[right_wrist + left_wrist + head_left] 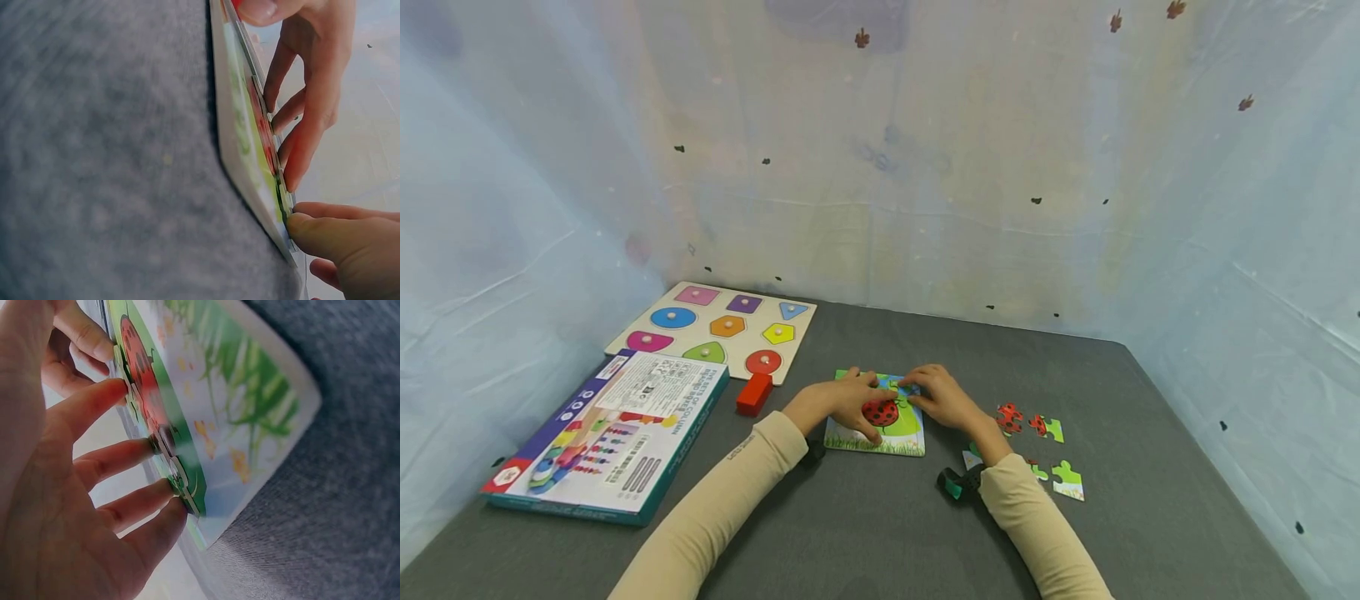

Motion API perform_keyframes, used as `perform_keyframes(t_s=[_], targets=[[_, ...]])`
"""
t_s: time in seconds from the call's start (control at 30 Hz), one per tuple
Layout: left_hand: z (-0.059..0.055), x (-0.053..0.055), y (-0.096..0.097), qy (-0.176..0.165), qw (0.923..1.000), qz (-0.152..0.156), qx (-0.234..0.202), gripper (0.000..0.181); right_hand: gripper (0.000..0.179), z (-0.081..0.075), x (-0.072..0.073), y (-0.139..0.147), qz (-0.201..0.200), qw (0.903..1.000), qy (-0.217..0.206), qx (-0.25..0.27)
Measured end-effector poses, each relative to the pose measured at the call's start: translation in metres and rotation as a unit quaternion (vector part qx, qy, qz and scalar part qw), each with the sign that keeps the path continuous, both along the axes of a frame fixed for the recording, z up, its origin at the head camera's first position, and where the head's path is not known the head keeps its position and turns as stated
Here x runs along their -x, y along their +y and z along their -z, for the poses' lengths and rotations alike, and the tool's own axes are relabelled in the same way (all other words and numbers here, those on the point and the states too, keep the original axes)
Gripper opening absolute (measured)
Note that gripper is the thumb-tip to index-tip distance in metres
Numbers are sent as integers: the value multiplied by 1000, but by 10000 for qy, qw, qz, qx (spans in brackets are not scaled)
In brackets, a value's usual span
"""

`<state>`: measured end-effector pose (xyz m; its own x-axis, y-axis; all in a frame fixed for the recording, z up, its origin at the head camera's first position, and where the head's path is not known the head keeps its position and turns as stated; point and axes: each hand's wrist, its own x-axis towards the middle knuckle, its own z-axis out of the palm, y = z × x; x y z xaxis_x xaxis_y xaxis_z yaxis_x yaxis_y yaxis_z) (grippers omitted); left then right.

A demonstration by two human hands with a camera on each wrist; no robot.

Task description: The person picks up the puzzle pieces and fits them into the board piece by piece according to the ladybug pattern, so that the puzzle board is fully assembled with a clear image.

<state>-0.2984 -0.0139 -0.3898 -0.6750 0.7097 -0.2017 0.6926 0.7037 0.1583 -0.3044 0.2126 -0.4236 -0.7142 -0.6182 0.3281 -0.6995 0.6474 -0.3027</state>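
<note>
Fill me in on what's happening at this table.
A person is working with both bare hands on a ladybug jigsaw puzzle. The left hand spreads over it, fingertips touching it; the right hand touches its far right part, though whether it pinches a piece is unclear. Loose jigsaw pieces lie by the right forearm, not yet placed. Off to the left are a toy box, a knobbed shape puzzle and a red block.

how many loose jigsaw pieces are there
5 visible: red-black piece and red-green piece, far row; green-white piece, near right; partly covered piece left of the beige-sleeved right forearm, another right. More may be hidden beneath it.
</note>
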Motion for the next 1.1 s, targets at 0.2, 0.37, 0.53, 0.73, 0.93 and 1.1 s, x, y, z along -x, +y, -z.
perform_keyframes(t_s=[0.2,0.37,0.53,0.73,0.93,1.1], targets=[[-1,-1,0,35,10000,11,-1,82,27,0,-1,-1,-40,10000,54,66],[0,-1,0,26,10000,46,-56,81,26,1,0,0,-75,9999,101,87],[-1,-1,0,32,10000,46,-58,80,26,2,0,0,-114,9997,124,153],[-1,-1,0,10,10000,50,-31,80,26,2,-1,0,-91,9998,-7,197],[-1,-1,-1,-9,10000,31,-70,79,25,1,-1,0,26,9997,-192,174],[0,-1,-1,38,9999,63,-86,79,24,1,0,-1,-28,9998,-122,157]])
